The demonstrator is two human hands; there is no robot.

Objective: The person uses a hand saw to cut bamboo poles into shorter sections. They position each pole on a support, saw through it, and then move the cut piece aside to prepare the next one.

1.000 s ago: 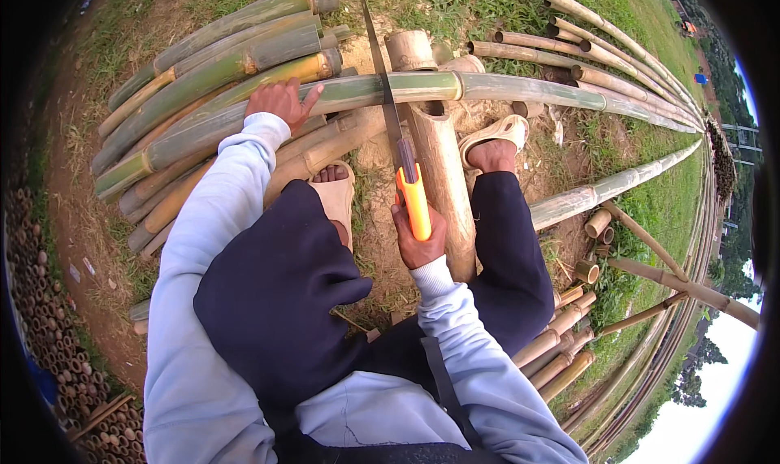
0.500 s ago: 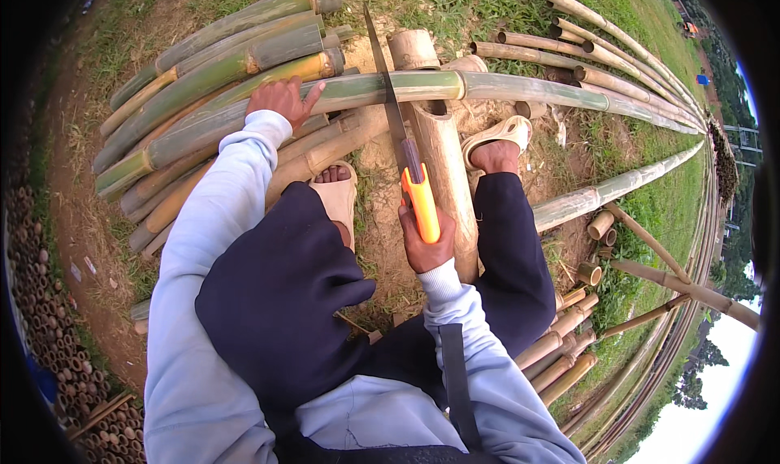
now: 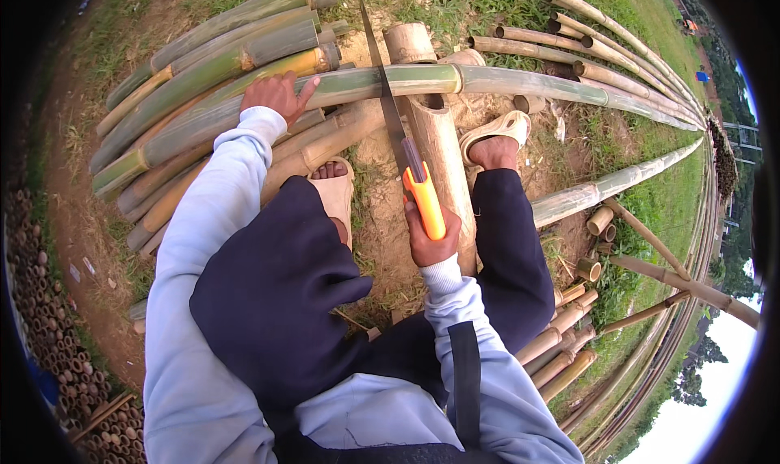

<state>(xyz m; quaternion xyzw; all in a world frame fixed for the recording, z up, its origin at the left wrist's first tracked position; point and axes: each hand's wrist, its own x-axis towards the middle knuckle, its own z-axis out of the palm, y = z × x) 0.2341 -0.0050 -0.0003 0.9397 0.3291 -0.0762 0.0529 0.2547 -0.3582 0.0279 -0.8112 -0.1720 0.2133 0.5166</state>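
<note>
A long green bamboo pole (image 3: 504, 84) lies crosswise in front of me, over an upright-leaning thick bamboo piece (image 3: 443, 151). My left hand (image 3: 276, 97) grips this pole from above, left of the saw, with the thumb stretched out along it. In my right hand (image 3: 431, 232) is a handsaw (image 3: 393, 119), held by its orange handle. The dark blade crosses the pole near its middle, its tip pointing away from me. How deep the blade sits in the bamboo I cannot tell.
Several green bamboo poles (image 3: 219, 62) are stacked at the left. Thinner poles (image 3: 626, 49) lie at the far right, and short cut pieces (image 3: 561, 358) at the near right. My sandalled feet (image 3: 493, 143) stand on either side of the thick piece. Crossed poles (image 3: 682, 284) rise on the right.
The saw and my right hand have shifted slightly toward me and to the right relative to the pole. My left hand keeps its place on the bamboo. The whole view has moved a little.
</note>
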